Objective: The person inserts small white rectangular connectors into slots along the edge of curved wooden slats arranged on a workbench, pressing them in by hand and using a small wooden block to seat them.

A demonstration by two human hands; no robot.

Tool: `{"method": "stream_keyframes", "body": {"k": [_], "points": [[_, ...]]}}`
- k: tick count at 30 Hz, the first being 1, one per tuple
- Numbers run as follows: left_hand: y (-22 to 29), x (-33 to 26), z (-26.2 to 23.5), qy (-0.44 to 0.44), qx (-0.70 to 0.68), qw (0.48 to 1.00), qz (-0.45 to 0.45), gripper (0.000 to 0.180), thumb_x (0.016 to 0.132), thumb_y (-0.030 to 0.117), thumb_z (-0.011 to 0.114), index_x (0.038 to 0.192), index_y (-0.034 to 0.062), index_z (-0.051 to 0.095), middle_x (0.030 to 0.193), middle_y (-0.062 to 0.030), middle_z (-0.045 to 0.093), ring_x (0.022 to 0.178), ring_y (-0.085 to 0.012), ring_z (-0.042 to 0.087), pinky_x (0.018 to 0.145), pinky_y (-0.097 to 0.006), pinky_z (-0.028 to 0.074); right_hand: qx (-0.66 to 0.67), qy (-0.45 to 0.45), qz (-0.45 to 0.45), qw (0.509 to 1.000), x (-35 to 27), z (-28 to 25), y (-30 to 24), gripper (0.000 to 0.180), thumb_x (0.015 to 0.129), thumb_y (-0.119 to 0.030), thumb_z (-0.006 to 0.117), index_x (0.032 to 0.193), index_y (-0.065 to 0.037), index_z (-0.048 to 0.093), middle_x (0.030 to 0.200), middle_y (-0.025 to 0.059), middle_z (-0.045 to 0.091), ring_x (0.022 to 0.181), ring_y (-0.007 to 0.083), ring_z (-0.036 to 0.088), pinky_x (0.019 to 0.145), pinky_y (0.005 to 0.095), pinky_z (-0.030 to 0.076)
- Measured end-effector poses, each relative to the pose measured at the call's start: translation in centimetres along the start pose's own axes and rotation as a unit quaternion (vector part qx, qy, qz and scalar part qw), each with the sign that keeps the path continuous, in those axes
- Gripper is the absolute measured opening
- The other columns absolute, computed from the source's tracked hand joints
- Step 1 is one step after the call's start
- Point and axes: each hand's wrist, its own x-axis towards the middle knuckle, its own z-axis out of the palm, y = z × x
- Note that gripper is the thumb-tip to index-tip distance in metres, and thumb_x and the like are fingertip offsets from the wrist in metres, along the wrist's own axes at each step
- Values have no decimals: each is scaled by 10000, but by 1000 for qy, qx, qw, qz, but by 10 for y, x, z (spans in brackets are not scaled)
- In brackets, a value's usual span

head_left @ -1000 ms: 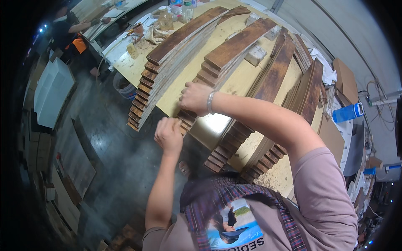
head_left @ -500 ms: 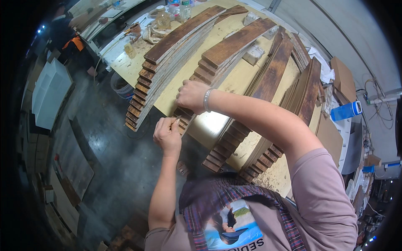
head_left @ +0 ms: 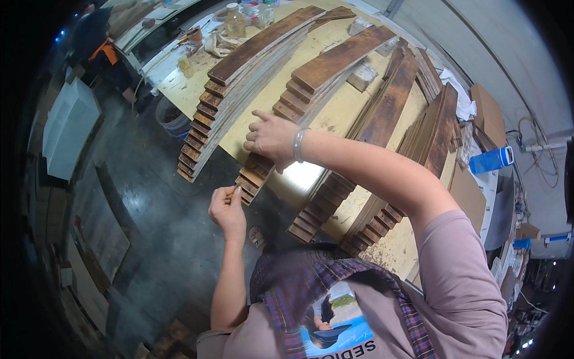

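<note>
Several stacks of long, dark, curved wooden planks lie fanned out on a tan workbench [head_left: 344, 105]. My right hand [head_left: 272, 139] reaches across and clasps the near part of the second plank stack [head_left: 326, 66], fingers over its left edge and thumb on the right. A bracelet sits on that wrist. My left hand [head_left: 227, 209] hovers just below the stepped near ends of the same stack [head_left: 250, 179], thumb and fingers pinched together. I cannot tell whether it touches the lowest plank. Left of it lies the first plank stack [head_left: 239, 66].
Two more plank stacks [head_left: 388, 107] [head_left: 433, 128] lie to the right, near a blue box [head_left: 491, 160] and cardboard [head_left: 487, 113]. Jars [head_left: 234, 13] stand at the bench's far end. Below the bench are a white bucket [head_left: 173, 122], a white panel [head_left: 69, 137] and leaning boards [head_left: 101, 221]. A person [head_left: 98, 39] stands far left.
My left hand has dropped slightly away from the stack's near end. My right hand has stayed on the same stack, with its fingers shifted a little.
</note>
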Motion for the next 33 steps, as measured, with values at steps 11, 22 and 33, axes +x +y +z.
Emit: {"method": "stream_keyframes", "body": {"k": [11,22,33], "points": [[18,16,10,-17,101,987,121,61,827,65,734,821,61,673,803,-85,618,758,-298,617,671,-413,484,-41,42,24,998,7,16,-21,816,473,-397,928,1180,-109,641,1059,-2,654,1129,204,587,1208,474,279],[25,29,27,-29,183,963,194,37,837,95,696,839,84,661,838,-83,608,835,-323,607,703,-456,494,-9,21,51,998,-4,15,5,369,597,-229,822,947,-171,720,906,-20,700,968,205,645,857,367,440],[34,43,34,-1,151,966,209,59,839,96,699,811,75,652,840,-79,624,813,-327,604,687,-453,482,-1,35,55,998,-2,15,3,278,631,-171,765,905,-162,722,887,0,706,926,209,667,847,366,446]]}}
